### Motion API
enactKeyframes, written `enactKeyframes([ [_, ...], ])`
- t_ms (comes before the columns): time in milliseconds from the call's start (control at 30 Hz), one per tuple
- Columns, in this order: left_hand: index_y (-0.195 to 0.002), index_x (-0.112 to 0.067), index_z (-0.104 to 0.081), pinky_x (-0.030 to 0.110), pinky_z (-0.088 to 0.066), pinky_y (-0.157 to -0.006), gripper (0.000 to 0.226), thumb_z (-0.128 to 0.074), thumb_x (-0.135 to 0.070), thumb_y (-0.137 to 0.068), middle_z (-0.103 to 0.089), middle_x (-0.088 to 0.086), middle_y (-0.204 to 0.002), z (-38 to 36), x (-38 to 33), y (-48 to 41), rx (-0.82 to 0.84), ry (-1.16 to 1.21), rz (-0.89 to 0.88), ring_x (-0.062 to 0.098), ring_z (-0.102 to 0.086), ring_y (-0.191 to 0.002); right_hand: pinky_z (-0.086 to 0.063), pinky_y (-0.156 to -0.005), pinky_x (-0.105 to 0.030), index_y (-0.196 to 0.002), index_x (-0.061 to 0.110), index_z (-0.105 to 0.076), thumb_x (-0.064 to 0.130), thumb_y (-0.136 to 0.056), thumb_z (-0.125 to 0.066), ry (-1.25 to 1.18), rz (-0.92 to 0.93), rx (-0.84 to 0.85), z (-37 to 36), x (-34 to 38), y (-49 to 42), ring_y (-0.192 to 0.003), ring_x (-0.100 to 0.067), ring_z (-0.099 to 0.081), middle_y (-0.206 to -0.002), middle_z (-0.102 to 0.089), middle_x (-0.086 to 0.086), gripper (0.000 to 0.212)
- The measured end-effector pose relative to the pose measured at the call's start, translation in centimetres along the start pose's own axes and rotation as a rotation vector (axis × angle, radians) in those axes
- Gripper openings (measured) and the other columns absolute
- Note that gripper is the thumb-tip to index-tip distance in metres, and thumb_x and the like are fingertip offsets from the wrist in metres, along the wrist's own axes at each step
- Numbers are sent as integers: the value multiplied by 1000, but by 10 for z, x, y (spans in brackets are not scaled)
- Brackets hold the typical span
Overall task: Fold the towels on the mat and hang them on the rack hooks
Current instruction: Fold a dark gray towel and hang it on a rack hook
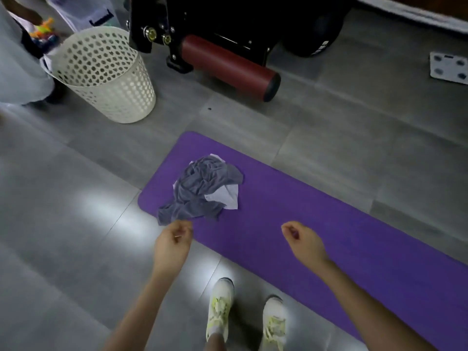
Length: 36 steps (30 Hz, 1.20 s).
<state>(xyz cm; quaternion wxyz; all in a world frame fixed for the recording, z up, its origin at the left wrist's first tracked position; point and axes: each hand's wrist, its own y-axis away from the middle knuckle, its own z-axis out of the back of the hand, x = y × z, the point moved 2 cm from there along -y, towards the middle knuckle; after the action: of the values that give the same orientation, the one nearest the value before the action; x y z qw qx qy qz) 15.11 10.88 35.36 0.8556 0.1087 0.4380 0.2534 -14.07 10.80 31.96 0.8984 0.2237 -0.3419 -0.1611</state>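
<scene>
Currently the crumpled grey towel (200, 188) lies near the end of the purple mat (316, 203). The left hand (173, 240) hovers just beside its near corner, fingers loosely curled, contact unclear. The right hand (302, 240) hangs well apart over the mat, loosely curled and empty.

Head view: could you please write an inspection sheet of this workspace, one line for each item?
Surface: purple mat on grey tiled floor.
Job's things: grey towel crumpled over pale towel at the mat's end, unfolded; rack not seen.
Clutter: white perforated basket and scale on the floor.
Hands: left hand loosely curled beside the grey towel's near corner, holding nothing; right hand loosely curled above the mat, holding nothing.
Cables: nothing seen.
Surroundings: black machine with red roller; shoes at the mat's edge.
</scene>
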Motion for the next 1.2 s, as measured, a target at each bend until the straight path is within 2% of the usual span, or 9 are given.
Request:
enactKeyframes([
  [167, -86, -14, -67, 29, -41, -68, 7, -62, -10, -85, -61, -3, -86, -72, 57, -112, 25, -241, -240, 21, -59, -81, -47, -77, -34, -107, 15, -65, 26, -95, -54, -29, 12, -47, -72, -33, -95, -91, -25, -64, -98, -70, -6, 20],
  [333, -89, -10, -70, 30, -36, -70, 10, -67, -6, -81, -64, 12, -89, -156, 124, -214, 17, -467, -485, 36, -57, -85, -47, -78, -32, -105, 16, -64, 26, -95, -53, -47, 40, -55, -151, -89, -191, -89, -21, -64, -96, -69, -2, 18],
  [467, -95, -7, -70, 38, -42, -77, 15, -70, -16, -82, -64, 14, -95, -214, 170, -299, -88, -494, -552, 38, -57, -89, -46, -80, -29, -105, 19, -64, 27, -95, -53, -39, 86, -59, -209, -130, -263, -90, -17, -63, -91, -65, 8, 17],
  [633, -104, -8, -69, 43, -46, -79, 33, -67, -31, -81, -64, 15, -98, -302, 190, -392, -98, -623, -805, 40, -58, -89, -47, -82, -28, -97, 25, -64, 35, -91, -58, -172, 156, -67, -266, -168, -352, -89, -9, -62, -93, -66, 13, 13],
  [767, -116, -21, -64, 43, -43, -92, 45, -52, -51, -85, -62, 10, -118, -338, 184, -466, -82, -545, -639, 31, -56, -105, -48, -79, -31, -85, 31, -64, 51, -84, -57, -420, 172, -82, -284, -192, -399, -79, -2, -58, -83, -64, 14, 21],
  [933, -138, -21, -44, 39, -39, -96, 60, -57, -50, -87, -59, 10, -126, -368, 177, -507, -30, -571, -566, 31, -52, -117, -52, -84, -37, -86, 33, -64, 89, -54, -43, -426, 99, -137, -291, -213, -420, -86, -7, -60, -88, -64, 14, 68],
  [1067, -146, -28, -26, 43, -40, -99, 80, -62, -55, -80, -51, 8, -136, -392, 182, -529, 60, -598, -511, 30, -47, -125, -51, -87, -39, -91, 27, -61, 73, -69, -48, -620, 41, -142, -306, -202, -416, -86, -9, -57, -93, -62, 8, 53],
  [1133, -146, -32, -25, 46, -35, -102, 78, -62, -54, -81, -50, 6, -138, -400, 187, -529, 83, -706, -545, 30, -46, -125, -50, -81, -34, -94, 24, -59, 62, -81, -49, -659, 22, -84, -315, -197, -405, -85, -10, -56, -95, -61, 6, 42],
  [1200, -143, -32, -29, 43, -36, -99, 70, -60, -51, -83, -57, 6, -129, -405, 193, -525, 29, -830, -583, 30, -52, -116, -49, -78, -31, -97, 24, -59, 65, -76, -48, -635, 36, -61, -318, -198, -397, -85, -9, -55, -96, -61, 4, 47],
])
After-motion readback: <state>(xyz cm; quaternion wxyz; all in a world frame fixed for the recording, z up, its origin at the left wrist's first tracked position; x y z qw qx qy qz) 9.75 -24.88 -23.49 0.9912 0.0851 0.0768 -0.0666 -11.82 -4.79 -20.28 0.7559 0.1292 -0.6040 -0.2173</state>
